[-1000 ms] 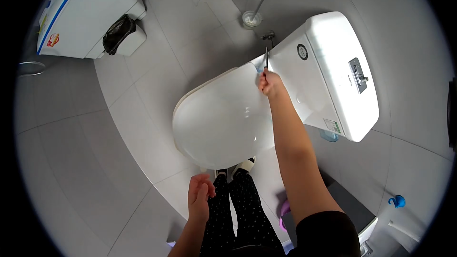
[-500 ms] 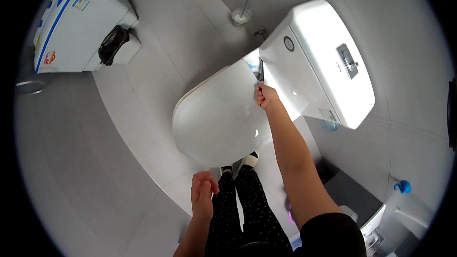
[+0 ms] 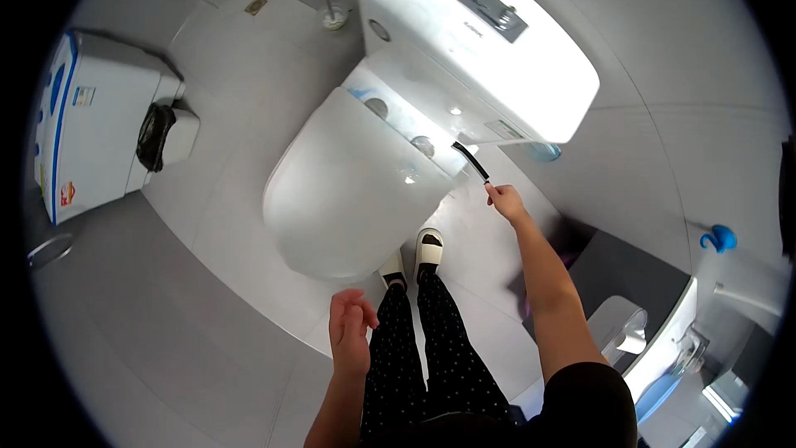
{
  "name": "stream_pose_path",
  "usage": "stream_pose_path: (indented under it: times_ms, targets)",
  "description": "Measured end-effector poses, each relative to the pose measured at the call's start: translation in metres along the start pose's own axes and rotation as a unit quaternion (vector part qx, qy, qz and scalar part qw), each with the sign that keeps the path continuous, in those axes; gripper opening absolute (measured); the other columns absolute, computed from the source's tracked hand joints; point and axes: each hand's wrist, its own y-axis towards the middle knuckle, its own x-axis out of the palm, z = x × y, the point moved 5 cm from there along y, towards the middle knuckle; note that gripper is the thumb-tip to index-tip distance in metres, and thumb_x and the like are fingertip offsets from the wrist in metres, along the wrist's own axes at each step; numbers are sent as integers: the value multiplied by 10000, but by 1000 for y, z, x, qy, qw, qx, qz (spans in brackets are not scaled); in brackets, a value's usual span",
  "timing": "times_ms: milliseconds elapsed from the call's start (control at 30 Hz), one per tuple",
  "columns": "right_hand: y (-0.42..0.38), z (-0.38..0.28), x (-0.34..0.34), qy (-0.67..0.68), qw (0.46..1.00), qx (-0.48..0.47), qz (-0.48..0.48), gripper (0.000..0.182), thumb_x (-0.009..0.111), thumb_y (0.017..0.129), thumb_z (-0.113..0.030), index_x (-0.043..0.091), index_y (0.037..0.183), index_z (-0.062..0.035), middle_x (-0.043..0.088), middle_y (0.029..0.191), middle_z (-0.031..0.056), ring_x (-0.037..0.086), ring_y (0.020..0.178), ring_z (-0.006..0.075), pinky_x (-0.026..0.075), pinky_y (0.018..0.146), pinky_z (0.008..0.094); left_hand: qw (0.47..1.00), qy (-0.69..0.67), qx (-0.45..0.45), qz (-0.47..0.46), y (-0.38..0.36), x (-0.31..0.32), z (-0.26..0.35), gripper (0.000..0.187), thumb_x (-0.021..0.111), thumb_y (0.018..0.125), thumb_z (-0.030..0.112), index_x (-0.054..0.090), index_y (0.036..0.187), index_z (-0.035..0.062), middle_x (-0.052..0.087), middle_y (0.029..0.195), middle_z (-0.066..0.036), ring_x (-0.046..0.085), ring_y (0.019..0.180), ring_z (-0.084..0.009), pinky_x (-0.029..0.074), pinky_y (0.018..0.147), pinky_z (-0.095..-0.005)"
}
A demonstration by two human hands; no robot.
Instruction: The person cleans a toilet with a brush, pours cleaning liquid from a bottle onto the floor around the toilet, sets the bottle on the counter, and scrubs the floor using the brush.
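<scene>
My right hand (image 3: pixel 504 201) is closed round the end of a narrow black brush (image 3: pixel 471 161), which points up and left. The brush's tip is at the rear right corner of a white toilet, beside the strip behind the lid. That lid (image 3: pixel 340 191) is down, and two round grey hinge caps (image 3: pixel 423 146) show behind it, with bluish wet patches near the far one. Below the lid's front edge, my left hand (image 3: pixel 351 328) hangs with loosely bent fingers apart, holding nothing.
The toilet's cistern (image 3: pixel 531 75) rises behind the lid. A toilet brush in its holder (image 3: pixel 333 18) stands by the far wall. At left are a white washing machine (image 3: pixel 104 116) and a small bin with a black bag (image 3: pixel 154 137). A dark-topped counter (image 3: pixel 630 270) stands at right.
My right hand has drawn the brush from the strip behind the lid to the toilet's near right corner. The view has shifted, showing both hinge caps. My left hand keeps much the same pose.
</scene>
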Motion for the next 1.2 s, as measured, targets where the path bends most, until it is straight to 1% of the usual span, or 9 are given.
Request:
stream_pose_path:
  times_ms: [100,167,200,333,467,700,833,1133,1200]
  targets:
    - [22,-4,38,-1,999,-35,-15,554,448,902,-522,690,757,-45,666,800,188,633,816,352,476,757,433,1000,15,-12,-19,-2,13,-6,193,376,951,86,490,1103,47,501,809,-42,447,701,-104,403,643,-243]
    - [20,-19,43,0,997,-66,37,587,444,905,-534,659,745,-12,637,719,194,622,733,354,467,700,434,999,33,-21,-3,-5,17,-8,192,381,948,86,490,1101,46,500,811,-40,445,707,-105,398,649,-246]
    - [26,-32,47,-20,996,-62,65,601,411,914,-543,665,786,-13,650,803,210,623,832,388,469,751,458,998,47,-26,-17,-5,24,-11,192,381,948,86,490,1101,46,500,811,-40,445,707,-105,398,649,-246]
    - [-3,-51,15,-44,999,-2,27,564,373,930,-536,670,900,-57,665,940,170,613,941,353,476,804,446,997,65,-16,-29,-6,37,-14,197,386,939,82,485,1105,43,499,810,-41,439,718,-107,389,658,-250]
    - [-18,-7,11,-54,997,48,20,552,339,939,-531,664,968,-87,660,1009,156,608,991,326,474,834,446,997,69,-25,-33,-8,47,-20,202,391,931,83,476,1109,41,497,818,-44,433,714,-106,386,658,-248]
    - [-21,41,19,18,995,45,90,588,327,947,-530,662,897,-49,651,936,207,604,925,388,470,807,471,994,73,-46,-65,-17,64,-36,202,394,925,92,469,1104,38,500,829,-49,434,713,-103,389,658,-245]
    - [-37,-3,47,37,997,-25,56,586,308,956,-495,662,906,-31,656,923,209,614,905,398,482,798,481,993,82,-44,-68,-21,67,-36,205,399,926,94,468,1111,36,503,827,-51,437,713,-107,390,660,-248]
    - [-43,-29,43,54,995,20,80,595,313,954,-511,667,918,-34,657,936,207,618,923,383,485,802,481,990,114,-19,-82,-24,49,-42,197,431,951,169,481,1106,58,510,821,-45,453,708,-109,382,640,-241]
    - [-47,-30,56,-9,1000,-26,15,599,311,952,-518,663,922,-34,660,935,200,621,918,380,485,802,478,990,119,-20,-79,-26,46,-48,199,435,949,173,482,1106,60,508,819,-45,450,707,-110,382,639,-243]
